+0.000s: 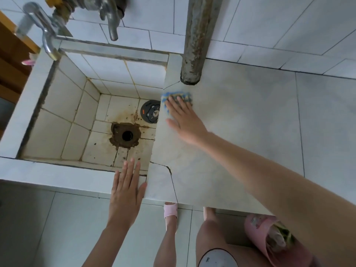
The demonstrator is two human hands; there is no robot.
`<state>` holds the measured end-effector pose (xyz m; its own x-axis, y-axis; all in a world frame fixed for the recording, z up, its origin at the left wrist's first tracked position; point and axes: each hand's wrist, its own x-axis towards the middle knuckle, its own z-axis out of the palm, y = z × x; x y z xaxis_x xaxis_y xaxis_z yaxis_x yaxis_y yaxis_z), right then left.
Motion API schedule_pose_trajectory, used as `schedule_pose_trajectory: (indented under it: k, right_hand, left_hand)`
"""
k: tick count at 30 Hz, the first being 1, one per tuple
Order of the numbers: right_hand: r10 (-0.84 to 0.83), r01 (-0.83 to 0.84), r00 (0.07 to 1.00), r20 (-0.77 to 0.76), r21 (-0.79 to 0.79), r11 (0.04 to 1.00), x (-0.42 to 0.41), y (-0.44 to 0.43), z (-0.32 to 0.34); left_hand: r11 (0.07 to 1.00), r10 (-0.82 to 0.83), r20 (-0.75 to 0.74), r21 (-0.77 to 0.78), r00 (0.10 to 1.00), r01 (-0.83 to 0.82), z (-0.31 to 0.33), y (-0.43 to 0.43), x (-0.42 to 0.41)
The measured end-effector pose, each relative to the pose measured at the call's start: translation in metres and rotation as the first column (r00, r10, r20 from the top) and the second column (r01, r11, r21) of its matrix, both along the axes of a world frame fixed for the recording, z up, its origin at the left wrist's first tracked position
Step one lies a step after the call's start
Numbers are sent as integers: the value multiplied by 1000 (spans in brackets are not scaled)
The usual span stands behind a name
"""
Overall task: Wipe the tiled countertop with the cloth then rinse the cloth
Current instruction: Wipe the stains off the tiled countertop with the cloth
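A blue and yellow cloth (178, 96) lies on the pale tiled countertop (240, 116), close to its left edge beside the sink and just in front of a rusty pipe. My right hand (185, 120) lies flat on the cloth with straight fingers and presses it onto the tile; most of the cloth is hidden under the fingers. My left hand (126, 191) rests flat, fingers straight, on the front rim of the sink (57, 176), holding nothing.
The tiled sink basin has a stained drain hole (127, 135) and a round dark stopper (151, 111) on its floor. Two metal taps (112, 26) (45, 35) hang over the basin. A rusty vertical pipe (194, 47) stands on the countertop. A cracked tile (163, 178) marks the counter's front corner.
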<state>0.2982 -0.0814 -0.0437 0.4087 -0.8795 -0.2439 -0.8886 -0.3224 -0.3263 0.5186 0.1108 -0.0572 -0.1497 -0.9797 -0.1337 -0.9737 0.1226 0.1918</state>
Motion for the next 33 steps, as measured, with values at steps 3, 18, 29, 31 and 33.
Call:
schedule_pose_trajectory:
  k: [3, 18, 29, 31, 33]
  right_hand:
    - [65, -63, 997, 29, -54, 997, -11, 83, -3]
    - [-612, 615, 787, -81, 6, 789, -172, 127, -1]
    - [-43, 50, 997, 70, -111, 993, -9, 194, -4]
    - [-62, 65, 998, 27, -135, 989, -40, 210, -6]
    - [-200, 197, 980, -16, -126, 972, -81, 223, -8]
  left_hand:
    - [1000, -4, -12, 15, 1000, 4, 2, 1, 0]
    - [976, -210, -75, 44, 975, 214, 5, 14, -29]
    - [976, -201, -63, 71, 978, 205, 3, 14, -26]
    - [975, -203, -64, 77, 977, 207, 4, 14, -26]
    - [973, -209, -72, 79, 975, 215, 5, 14, -25]
